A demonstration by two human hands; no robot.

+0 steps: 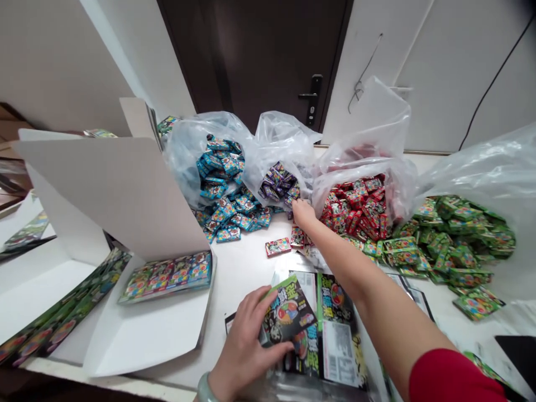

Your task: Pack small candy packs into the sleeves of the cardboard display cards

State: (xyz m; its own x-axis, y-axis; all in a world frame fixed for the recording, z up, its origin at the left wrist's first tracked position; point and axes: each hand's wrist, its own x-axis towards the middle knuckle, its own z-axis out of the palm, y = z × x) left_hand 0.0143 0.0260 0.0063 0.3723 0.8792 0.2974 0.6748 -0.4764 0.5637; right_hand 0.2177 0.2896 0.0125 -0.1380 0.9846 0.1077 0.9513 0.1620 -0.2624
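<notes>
My left hand (247,340) is closed on a dark printed display card (288,315), which lies on a stack of similar cards (335,335) at the table's near edge. My right hand (302,215) reaches far forward to where the purple packets (278,184) and red packets (355,209) spill from clear plastic bags. Its fingers are curled down among the packets; what they hold is hidden. Two loose small packets (278,246) lie just left of that hand.
A bag of blue packets (221,184) sits left of the purple ones, and green packets (452,245) spread at the right. An open white cardboard box (125,195) holds a filled card (167,276). More filled cards (62,318) lie at the far left. A dark door stands behind.
</notes>
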